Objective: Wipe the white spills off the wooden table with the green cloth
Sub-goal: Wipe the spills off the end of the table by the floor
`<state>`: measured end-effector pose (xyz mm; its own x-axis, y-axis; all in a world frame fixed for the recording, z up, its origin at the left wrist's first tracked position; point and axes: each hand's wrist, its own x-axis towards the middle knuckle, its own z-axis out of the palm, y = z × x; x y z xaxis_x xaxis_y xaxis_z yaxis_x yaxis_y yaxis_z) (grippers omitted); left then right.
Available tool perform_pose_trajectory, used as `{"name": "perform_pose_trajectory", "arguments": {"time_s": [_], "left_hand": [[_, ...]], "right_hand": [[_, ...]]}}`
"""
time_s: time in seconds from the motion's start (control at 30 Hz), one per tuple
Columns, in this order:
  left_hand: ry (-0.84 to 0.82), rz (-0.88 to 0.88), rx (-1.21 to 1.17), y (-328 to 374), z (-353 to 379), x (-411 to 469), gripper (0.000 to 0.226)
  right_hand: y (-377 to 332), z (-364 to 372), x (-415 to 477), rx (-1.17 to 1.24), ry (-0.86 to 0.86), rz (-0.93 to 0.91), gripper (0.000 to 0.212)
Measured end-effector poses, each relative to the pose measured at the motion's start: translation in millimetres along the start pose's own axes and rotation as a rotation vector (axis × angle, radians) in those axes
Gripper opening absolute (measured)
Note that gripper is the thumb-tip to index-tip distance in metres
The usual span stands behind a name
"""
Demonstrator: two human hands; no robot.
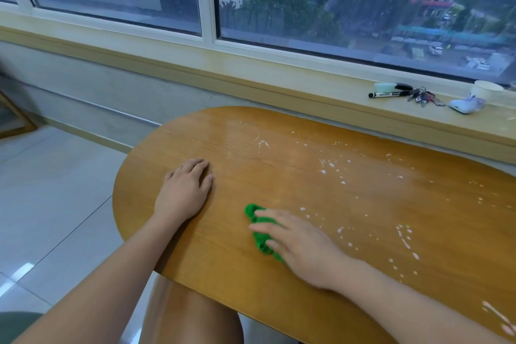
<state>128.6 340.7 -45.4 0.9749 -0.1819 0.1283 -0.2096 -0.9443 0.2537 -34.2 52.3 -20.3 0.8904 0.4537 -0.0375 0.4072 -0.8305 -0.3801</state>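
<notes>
This looks like an upper-floor office or break room in a city. A wide window (335, 3) along the far wall looks down on trees, blocks and a street. A marker (386, 94), keys (423, 96) and a paper cup (487, 91) lie on the sill (223, 64), right of centre. Pale glossy floor tiles (55, 190) lie at the left.

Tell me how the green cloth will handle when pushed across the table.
The green cloth looks soft and floppy: it is bunched in folds under the right hand, so it will probably crumple rather than slide flat. The wooden table looks glossy, so it should glide easily.
</notes>
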Motion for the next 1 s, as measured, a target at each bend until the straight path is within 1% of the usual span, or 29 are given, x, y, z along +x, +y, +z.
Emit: {"name": "perform_pose_trajectory", "arguments": {"time_s": [0.1,0.23,0.3,0.4,0.47,0.57,0.67,0.73,0.83,0.9,0.97,1.0], "left_hand": [[0.003,-0.001,-0.002,-0.5,0.8,-0.3,0.060],[-0.001,-0.004,-0.002,-0.2,2.0,0.1,0.060],[0.002,-0.005,-0.005,-0.8,2.7,-0.1,0.060],[0.003,-0.003,0.000,-0.6,3.0,-0.1,0.060],[0.003,-0.001,-0.001,0.0,2.5,-0.6,0.060],[0.002,-0.003,-0.006,1.2,1.1,-1.3,0.060],[0.009,-0.006,-0.011,1.7,1.8,-1.4,0.060],[0.011,-0.007,-0.009,2.1,1.4,-0.6,0.059],[0.019,-0.008,-0.008,1.0,2.4,-0.1,0.059],[0.024,-0.010,-0.006,0.0,3.4,0.8,0.059],[0.026,-0.009,-0.010,-0.8,4.4,2.2,0.059],[0.025,-0.008,-0.012,-1.0,4.6,2.8,0.058]], "right_hand": [[43.5,-25.6,-4.9,0.010,0.059,0.188,0.045],[102.7,-44.0,-8.3,-0.029,0.219,0.367,0.042],[118.9,-43.4,-5.8,-0.037,0.280,0.442,0.040],[115.9,-37.1,2.9,-0.066,0.325,0.482,0.041],[99.5,-31.0,9.0,-0.060,0.311,0.444,0.042],[57.4,-18.3,16.3,-0.028,0.219,0.324,0.045],[9.0,-2.3,23.0,-0.037,0.129,0.164,0.048],[-10.6,5.9,31.4,-0.050,0.097,0.041,0.048],[-17.9,11.6,50.2,-0.070,0.056,-0.093,0.047],[-12.6,7.4,64.6,-0.065,0.021,-0.142,0.048],[-3.0,-2.0,80.2,-0.062,0.002,-0.139,0.049],[4.2,-7.6,89.7,-0.044,0.003,-0.102,0.049]]}}
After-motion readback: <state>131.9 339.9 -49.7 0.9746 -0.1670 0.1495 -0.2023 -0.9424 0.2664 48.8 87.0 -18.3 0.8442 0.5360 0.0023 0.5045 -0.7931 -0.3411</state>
